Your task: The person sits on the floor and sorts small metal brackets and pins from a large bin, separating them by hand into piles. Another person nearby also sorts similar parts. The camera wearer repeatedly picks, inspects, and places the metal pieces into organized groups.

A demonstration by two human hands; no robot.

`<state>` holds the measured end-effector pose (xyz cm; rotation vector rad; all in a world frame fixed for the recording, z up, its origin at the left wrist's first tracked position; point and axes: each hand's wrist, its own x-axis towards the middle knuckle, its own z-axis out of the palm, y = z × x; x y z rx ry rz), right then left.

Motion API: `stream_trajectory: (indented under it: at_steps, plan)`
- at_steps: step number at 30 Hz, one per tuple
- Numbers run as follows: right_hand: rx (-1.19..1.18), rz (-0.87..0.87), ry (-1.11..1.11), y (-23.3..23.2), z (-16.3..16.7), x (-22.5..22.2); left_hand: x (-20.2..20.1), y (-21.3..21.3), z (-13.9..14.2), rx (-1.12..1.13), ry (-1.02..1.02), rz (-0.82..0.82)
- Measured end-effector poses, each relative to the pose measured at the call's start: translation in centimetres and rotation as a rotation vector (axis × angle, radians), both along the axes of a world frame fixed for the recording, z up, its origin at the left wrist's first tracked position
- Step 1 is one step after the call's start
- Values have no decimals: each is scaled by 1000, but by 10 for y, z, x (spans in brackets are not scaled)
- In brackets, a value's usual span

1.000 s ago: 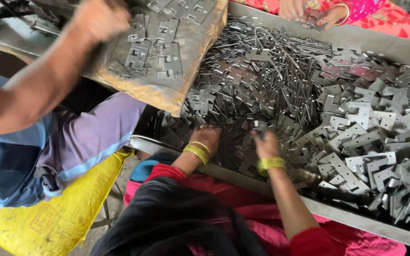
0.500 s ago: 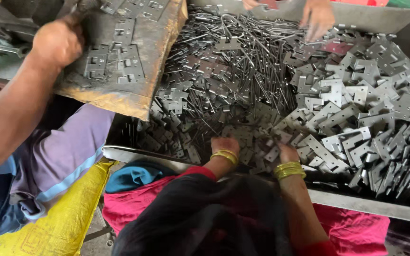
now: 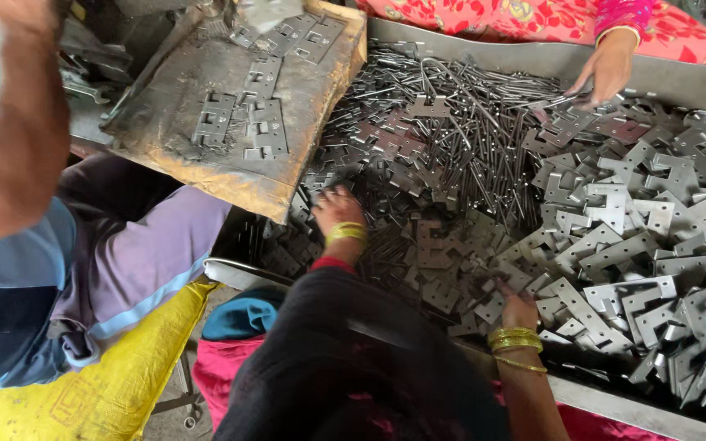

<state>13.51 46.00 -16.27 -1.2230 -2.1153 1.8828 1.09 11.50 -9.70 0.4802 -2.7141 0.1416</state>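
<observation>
The plates (image 3: 443, 269) are flat, grey stamped-metal pieces with notched, stepped outlines, heaped loosely in the tray (image 3: 614, 69) in every orientation, overlapping and interlocked. Those in the near middle of the heap are darker and smaller in appearance; those to the right (image 3: 614, 245) are paler, brighter and lie partly on edge. The rods (image 3: 467, 114) are thin, straight, dark metal lengths, piled criss-cross at the far middle of the tray, some lying over the plates and some mixed among them. The left hand (image 3: 337, 208) rests on the darker plates at the heap's left edge; the right hand (image 3: 519, 309) touches plates at the near side.
</observation>
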Motion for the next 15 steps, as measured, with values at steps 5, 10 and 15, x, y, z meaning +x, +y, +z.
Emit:
stream_trajectory:
  at_steps: [5, 10, 15]
  plan:
    - [-224, -33, 51, -4, -11, 2, -14, -49, -7, 197, -370, -296]
    - [-225, 116, -8, -4, -24, 0, -3, -12, -13, 233, -361, -363]
    - [-89, 393, -50, -19, -21, -11, 41, 44, -16, 176, -207, -628]
